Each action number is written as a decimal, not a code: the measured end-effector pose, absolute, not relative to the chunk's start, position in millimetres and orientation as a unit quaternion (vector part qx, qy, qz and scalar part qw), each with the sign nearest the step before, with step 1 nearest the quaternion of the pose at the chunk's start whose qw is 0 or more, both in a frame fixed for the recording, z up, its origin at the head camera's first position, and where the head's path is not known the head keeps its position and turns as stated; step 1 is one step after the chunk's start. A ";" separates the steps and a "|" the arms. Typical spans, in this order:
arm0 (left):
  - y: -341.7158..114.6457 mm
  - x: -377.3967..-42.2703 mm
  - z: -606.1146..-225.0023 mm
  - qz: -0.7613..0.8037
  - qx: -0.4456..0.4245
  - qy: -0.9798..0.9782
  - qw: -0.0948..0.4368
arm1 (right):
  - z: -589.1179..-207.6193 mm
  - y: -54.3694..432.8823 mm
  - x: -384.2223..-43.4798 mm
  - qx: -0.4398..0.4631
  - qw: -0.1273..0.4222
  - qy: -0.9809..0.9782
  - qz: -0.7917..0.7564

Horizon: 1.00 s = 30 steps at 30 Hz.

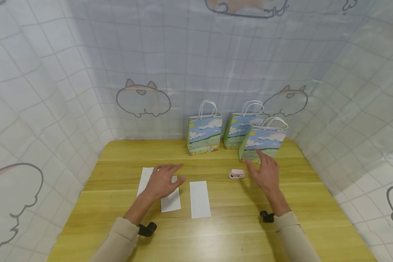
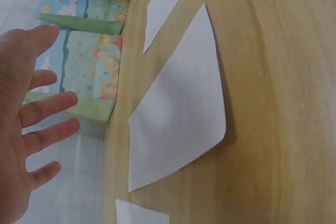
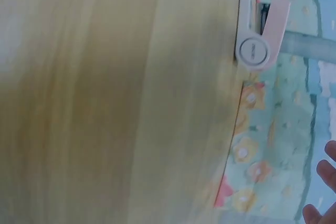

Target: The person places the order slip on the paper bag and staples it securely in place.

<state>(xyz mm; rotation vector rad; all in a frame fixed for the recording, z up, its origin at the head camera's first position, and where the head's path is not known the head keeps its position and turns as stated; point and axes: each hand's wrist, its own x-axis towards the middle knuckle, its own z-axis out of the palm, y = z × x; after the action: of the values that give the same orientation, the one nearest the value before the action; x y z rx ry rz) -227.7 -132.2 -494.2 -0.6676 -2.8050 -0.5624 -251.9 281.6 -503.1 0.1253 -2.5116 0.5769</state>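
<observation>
My left hand [image 1: 162, 182] hovers over two white paper slips, fingers spread and nothing in them. One slip [image 1: 143, 179] is partly covered by that hand; the other [image 1: 171, 201] also shows large in the left wrist view, its edge lifted a little. To their right lies a third slip [image 1: 200, 200] with faint lines. My right hand [image 1: 266, 173] is in front of the nearest paper gift bag [image 1: 265, 140], fingers loosely bent and holding nothing; whether they touch the bag I cannot tell. Left of this hand sits a small pink-and-white stapler [image 3: 254, 35] on the table.
Two more gift bags, one at the middle [image 1: 204, 134] and one behind the nearest bag [image 1: 237, 129], stand upright along the back edge with white handles. The wooden table [image 1: 216, 240] is enclosed by a gridded curtain [image 1: 144, 43] with cartoon animals.
</observation>
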 end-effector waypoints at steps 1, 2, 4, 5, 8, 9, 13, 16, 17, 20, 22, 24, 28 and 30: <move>-131.1 -227.9 -495.9 -0.188 -0.228 -0.950 0.104 | -504.0 283.6 -252.2 0.043 0.275 -0.936 0.217; -130.1 -228.1 -497.4 -0.187 -0.231 -0.949 0.106 | -504.7 285.5 -252.2 0.041 0.273 -0.935 0.221; -127.9 -228.7 -500.0 -0.186 -0.235 -0.948 0.109 | -505.9 288.6 -252.7 0.036 0.272 -0.936 0.220; -126.8 -229.0 -501.2 -0.186 -0.236 -0.948 0.109 | -506.6 289.9 -253.0 0.035 0.271 -0.936 0.222; -123.5 -229.1 -503.6 -0.191 -0.236 -0.947 0.106 | -508.5 293.1 -253.9 0.033 0.271 -0.935 0.224; -122.4 -228.8 -504.4 -0.193 -0.236 -0.947 0.102 | -509.3 294.0 -254.2 0.031 0.271 -0.935 0.224; -117.7 -226.3 -510.0 -0.195 -0.233 -0.949 0.080 | -512.1 297.4 -255.1 0.022 0.271 -0.934 0.231; -113.4 -223.7 -514.9 -0.190 -0.237 -0.950 0.072 | -513.0 300.1 -255.6 0.008 0.273 -0.931 0.241; -111.9 -222.9 -516.4 -0.185 -0.239 -0.951 0.073 | -512.9 301.1 -255.7 0.004 0.276 -0.929 0.245; -107.6 -220.5 -520.4 -0.167 -0.240 -0.953 0.074 | -512.2 304.3 -256.6 -0.005 0.292 -0.922 0.255; -105.1 -218.6 -521.8 -0.156 -0.239 -0.956 0.074 | -511.8 306.8 -258.1 -0.008 0.310 -0.913 0.265; -102.9 -217.1 -523.3 -0.147 -0.235 -0.958 0.068 | -511.8 309.3 -260.0 -0.006 0.332 -0.903 0.272; -99.2 -215.7 -525.7 -0.132 -0.233 -0.962 0.055 | -512.5 314.2 -263.1 0.000 0.371 -0.881 0.292; -97.7 -215.6 -526.8 -0.126 -0.232 -0.963 0.049 | -513.3 316.7 -264.5 0.001 0.380 -0.874 0.304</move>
<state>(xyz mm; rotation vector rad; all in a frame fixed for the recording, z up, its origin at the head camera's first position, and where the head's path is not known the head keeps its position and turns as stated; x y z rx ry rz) -215.6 -97.7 -526.8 -0.7067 -2.9351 -0.3849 -264.5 316.7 -513.3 0.0029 -2.2308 0.7755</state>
